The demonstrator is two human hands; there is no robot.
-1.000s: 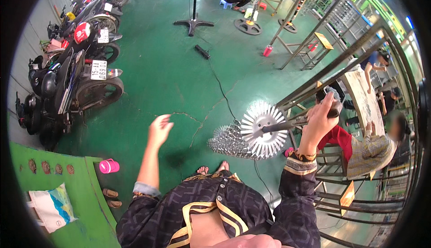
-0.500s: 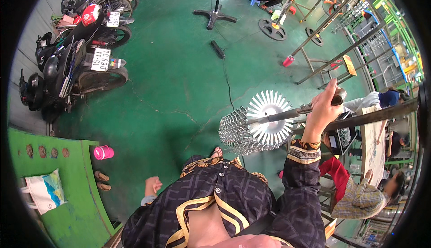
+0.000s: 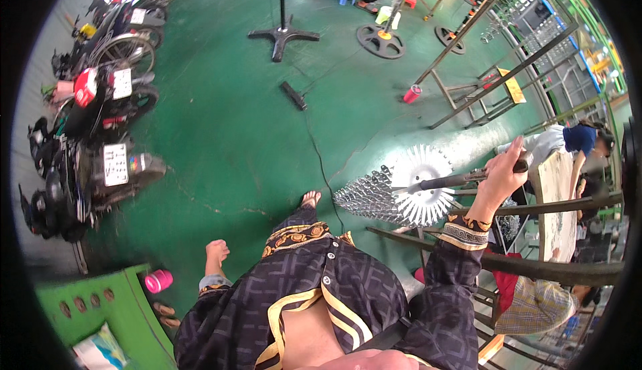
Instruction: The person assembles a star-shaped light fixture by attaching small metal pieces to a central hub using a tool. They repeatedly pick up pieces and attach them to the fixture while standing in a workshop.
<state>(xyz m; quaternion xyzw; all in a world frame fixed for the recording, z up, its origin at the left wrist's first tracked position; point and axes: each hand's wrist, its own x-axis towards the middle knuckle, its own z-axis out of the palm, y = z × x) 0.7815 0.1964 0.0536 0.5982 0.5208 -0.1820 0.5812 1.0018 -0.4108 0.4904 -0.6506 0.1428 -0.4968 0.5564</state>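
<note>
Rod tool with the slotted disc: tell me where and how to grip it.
Take the rod tool by its dark handle end, likely best from the person's right, where the right hand wraps it: the slotted disc and bundled metal pieces crowd the opposite end.

Green floor [image 3: 221,102], cracked and partly lit to a sheen, flanked by grey wall [image 3: 57,35], parked motorbikes [image 3: 83,169], metal frames [image 3: 568,269]

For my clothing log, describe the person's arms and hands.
The left hand and right hand are ungloved. The sleeves are black with angular grey lines; the right cuff has a pale key-pattern band, the left cuff pale blue-grey fabric.
</note>
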